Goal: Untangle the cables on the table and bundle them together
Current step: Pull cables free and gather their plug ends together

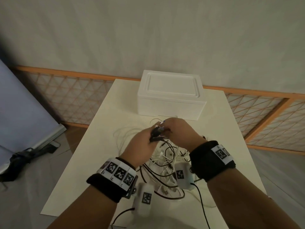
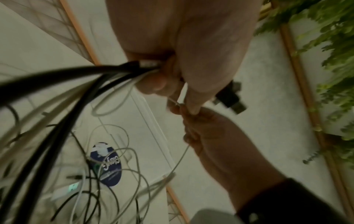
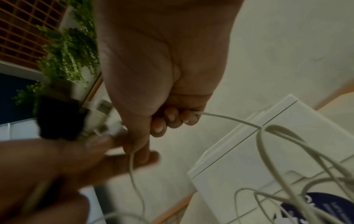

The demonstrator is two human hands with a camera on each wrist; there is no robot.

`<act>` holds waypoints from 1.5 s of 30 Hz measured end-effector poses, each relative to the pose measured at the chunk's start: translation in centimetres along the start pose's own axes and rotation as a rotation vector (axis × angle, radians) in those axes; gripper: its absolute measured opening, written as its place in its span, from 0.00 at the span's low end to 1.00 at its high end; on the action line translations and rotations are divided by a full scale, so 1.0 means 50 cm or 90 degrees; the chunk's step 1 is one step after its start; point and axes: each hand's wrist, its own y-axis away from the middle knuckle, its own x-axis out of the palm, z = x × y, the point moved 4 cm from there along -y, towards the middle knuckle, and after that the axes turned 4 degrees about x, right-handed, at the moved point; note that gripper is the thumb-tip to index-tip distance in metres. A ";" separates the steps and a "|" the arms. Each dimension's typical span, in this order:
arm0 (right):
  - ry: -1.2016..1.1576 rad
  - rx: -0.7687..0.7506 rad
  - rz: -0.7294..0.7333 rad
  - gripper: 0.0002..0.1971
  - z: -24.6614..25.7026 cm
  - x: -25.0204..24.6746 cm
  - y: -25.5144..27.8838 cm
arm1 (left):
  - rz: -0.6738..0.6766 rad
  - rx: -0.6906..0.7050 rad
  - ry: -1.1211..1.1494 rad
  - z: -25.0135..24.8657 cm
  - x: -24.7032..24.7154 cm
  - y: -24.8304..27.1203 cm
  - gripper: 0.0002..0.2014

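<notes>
Head view shows both hands raised together over the worktop (image 1: 99, 129), the left hand (image 1: 142, 146) gripping gathered plug ends, the right hand (image 1: 179, 131) pinching one white strand of the cables (image 1: 165, 161): light, limp, snag-prone, best held near plugs.

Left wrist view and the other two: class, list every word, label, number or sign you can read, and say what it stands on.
Dark blue oval sticker on the white foam box: white script, upside down and blurred, not readable.
Black-and-white square code tags on the black wrist bands: patterns only, no words.
Nothing else carries text.
</notes>
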 end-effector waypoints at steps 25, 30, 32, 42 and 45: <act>0.050 0.361 -0.251 0.10 -0.194 -0.112 0.104 | -0.257 -0.152 0.570 0.091 -0.162 0.023 0.12; 0.183 0.348 -0.045 0.38 -0.122 -0.126 0.115 | -0.218 -0.165 0.678 0.074 -0.127 0.015 0.17; -0.056 0.202 -0.013 0.45 -0.001 -0.091 0.089 | -0.174 -0.166 0.716 0.050 -0.100 0.009 0.18; 0.082 0.186 0.074 0.11 0.027 0.065 0.080 | -0.314 -0.309 0.871 0.135 -0.119 0.026 0.19; 0.120 0.247 -0.007 0.06 -0.026 0.014 0.111 | -0.405 -0.386 0.872 0.201 -0.137 0.054 0.21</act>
